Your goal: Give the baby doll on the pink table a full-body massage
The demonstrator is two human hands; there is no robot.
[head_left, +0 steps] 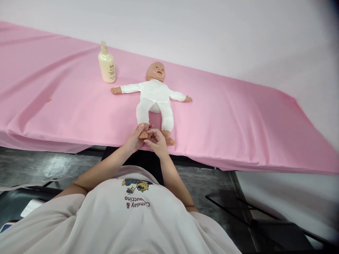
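Observation:
A baby doll [155, 92] in a white suit lies on its back on the pink cloth, arms spread and its feet toward me. My left hand [135, 139] is closed around the doll's foot [143, 135] on the left side, thumb on top near the ankle. From the other side, my right hand [158, 141] has its thumb and fingertips curled at the toes of that same foot. The doll's other bare foot [170, 141] rests just right of my right hand. Part of the held foot is hidden by my fingers.
A cream pump bottle [107, 67] stands upright left of the doll's head. The pink cloth [225, 120] covers a long table whose near edge is by my wrists. A white wall rises behind. Black chairs [280, 236] stand at lower right and lower left.

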